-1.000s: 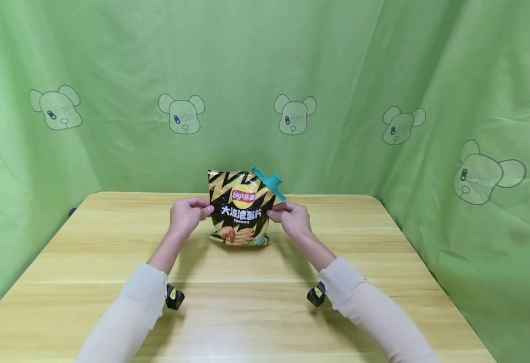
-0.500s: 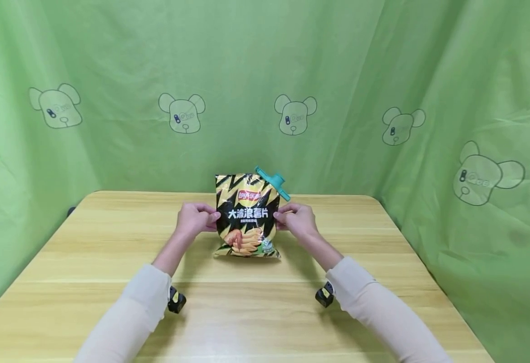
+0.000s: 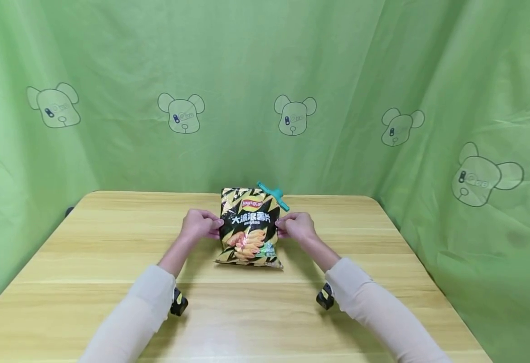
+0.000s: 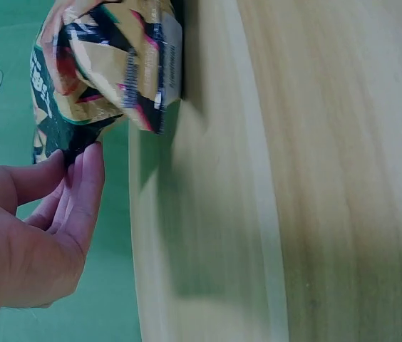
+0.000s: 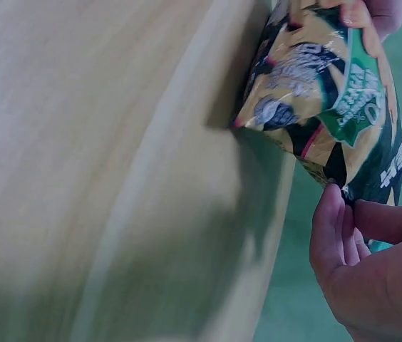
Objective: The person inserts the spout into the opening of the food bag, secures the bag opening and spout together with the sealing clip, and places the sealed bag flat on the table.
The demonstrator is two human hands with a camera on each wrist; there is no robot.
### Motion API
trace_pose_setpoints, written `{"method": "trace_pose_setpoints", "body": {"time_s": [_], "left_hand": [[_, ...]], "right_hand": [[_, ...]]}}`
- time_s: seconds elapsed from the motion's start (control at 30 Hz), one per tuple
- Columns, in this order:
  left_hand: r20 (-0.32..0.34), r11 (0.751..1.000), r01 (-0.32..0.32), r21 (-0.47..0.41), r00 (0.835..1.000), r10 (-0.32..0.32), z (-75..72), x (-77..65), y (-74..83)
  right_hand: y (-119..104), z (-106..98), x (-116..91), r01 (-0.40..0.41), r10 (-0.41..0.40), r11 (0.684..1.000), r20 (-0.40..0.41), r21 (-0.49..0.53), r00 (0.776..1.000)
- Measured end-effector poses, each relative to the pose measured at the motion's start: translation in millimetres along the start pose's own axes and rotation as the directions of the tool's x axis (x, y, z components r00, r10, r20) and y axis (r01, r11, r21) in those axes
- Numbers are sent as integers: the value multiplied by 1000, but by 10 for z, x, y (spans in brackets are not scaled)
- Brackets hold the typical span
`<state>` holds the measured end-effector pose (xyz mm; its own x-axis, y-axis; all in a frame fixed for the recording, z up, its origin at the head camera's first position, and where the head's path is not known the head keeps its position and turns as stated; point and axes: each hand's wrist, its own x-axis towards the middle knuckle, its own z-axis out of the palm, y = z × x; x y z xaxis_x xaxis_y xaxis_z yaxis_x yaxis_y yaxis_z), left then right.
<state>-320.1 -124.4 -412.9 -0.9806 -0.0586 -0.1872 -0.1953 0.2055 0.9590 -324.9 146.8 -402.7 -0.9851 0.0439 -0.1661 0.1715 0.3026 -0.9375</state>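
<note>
A black and yellow bag of potato chips (image 3: 249, 229) is held between both hands, its printed front facing the head camera and its lower edge close over the table. A teal bag clip (image 3: 274, 195) sits slantwise across its upper right corner. My left hand (image 3: 199, 224) pinches the bag's left side edge between thumb and fingers, seen also in the left wrist view, where the bag (image 4: 108, 64) bulges above the hand. On the opposite edge, my right hand (image 3: 297, 226) pinches the bag the same way; the right wrist view shows its thumb and fingertips (image 5: 333, 196) on the side edge.
The light wooden table (image 3: 247, 322) spreads under both forearms. Green curtains (image 3: 238, 60) with bear-head drawings hang behind it and along its sides. A black camera is worn on the left wrist (image 3: 179, 302) and another on the right wrist (image 3: 325, 296).
Both hands have brought the bag down and slightly right, toward the person. Its top now leans back, and more of its lower front shows. The clip has moved along with it.
</note>
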Motion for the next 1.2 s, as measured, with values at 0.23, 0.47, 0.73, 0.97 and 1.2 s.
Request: {"method": "trace_pose_setpoints", "body": {"time_s": [0.23,0.47,0.73,0.97,1.2], "left_hand": [[2,998,-12,55,1000,12,8,2,-27],[29,995,1,102,1000,-4,5,9,-75],[91,991,12,137,996,-24,-4,5,-114],[125,988,13,156,992,-33,-7,-1,-120],[137,972,-11,234,990,-22,-38,-22,-113]], "right_hand": [[35,14,36,-13,13,1000,19,-10,1000],[57,23,47,-24,26,998,41,-50,999],[87,27,55,-13,22,996,99,-83,995],[105,16,52,-9,22,994,127,-107,992],[113,-8,51,11,13,991,173,-133,985]]}}
